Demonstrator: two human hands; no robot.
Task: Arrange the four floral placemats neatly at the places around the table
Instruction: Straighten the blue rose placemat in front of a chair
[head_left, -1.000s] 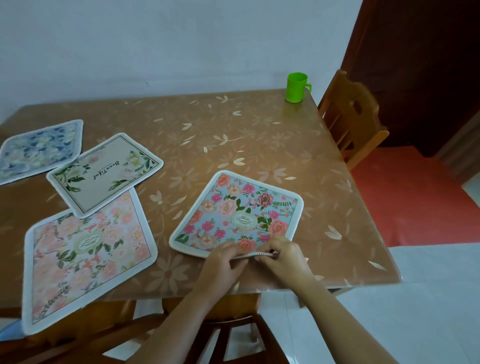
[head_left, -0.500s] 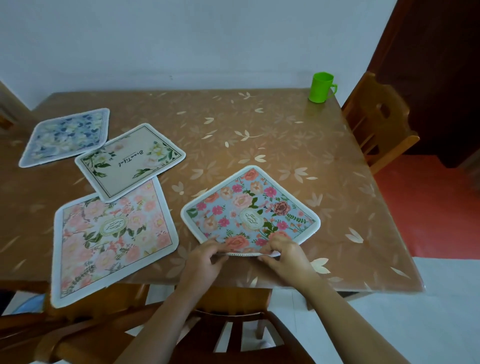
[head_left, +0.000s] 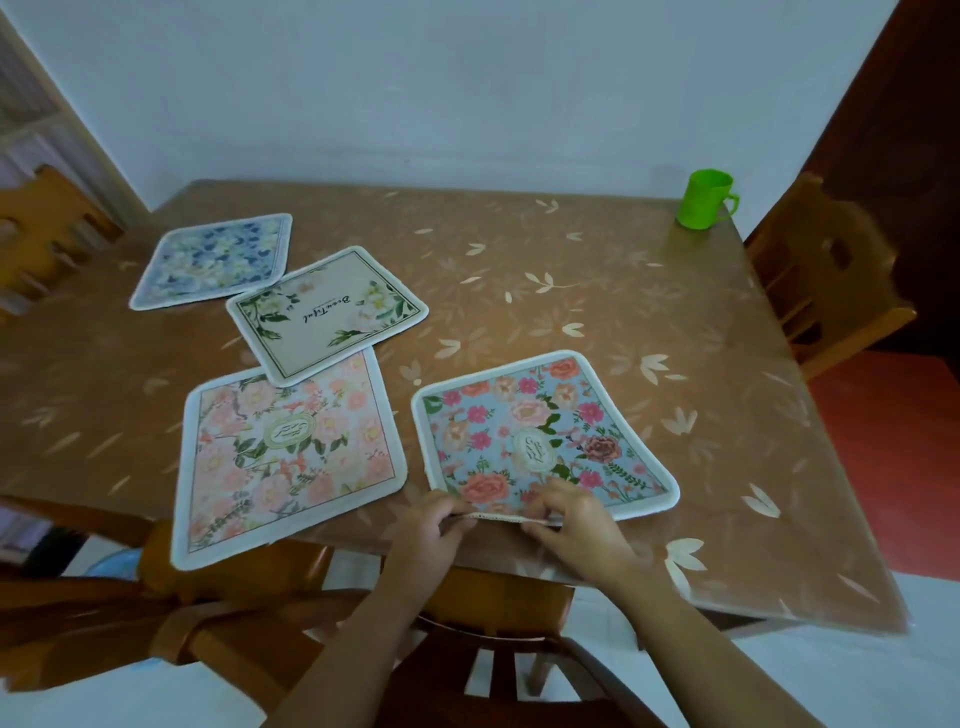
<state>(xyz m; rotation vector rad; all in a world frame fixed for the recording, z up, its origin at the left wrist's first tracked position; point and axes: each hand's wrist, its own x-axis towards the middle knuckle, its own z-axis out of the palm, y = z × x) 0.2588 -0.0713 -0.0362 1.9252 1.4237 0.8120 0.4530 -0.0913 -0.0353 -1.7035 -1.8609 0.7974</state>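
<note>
The left hand (head_left: 434, 525) and right hand (head_left: 576, 530) each pinch the near edge of the rose placemat (head_left: 540, 431), which lies at the table's (head_left: 571, 291) near side, that edge slightly raised. To its left lie 3 more: the pink placemat (head_left: 291, 457), the beige placemat (head_left: 327, 312) overlapping it, and the blue-white placemat (head_left: 218, 260) beyond.

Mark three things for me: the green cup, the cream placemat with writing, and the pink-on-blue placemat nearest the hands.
green cup (head_left: 704, 203): head view, side wall.
cream placemat (head_left: 326, 313): head view, printed middle.
pink-on-blue placemat (head_left: 519, 415): head view, floral centre.
</note>
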